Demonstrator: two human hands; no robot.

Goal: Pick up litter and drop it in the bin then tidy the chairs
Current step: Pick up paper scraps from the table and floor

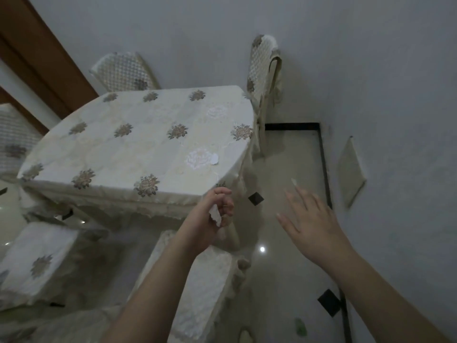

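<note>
White paper litter, one bit in hand and more to fetch.

White scrap (215,214) was pinched in the curled left hand (212,216) at the middle of the frame. One round paper bit (214,159) lay on the table (138,139), just above that hand, so the left was nearer. The right hand (311,224) was flat and spread wide, holding nothing. Another small scrap (293,181) showed by its fingertips. No bin was in view. Five covered chairs showed, one (262,70) at the top.
</note>
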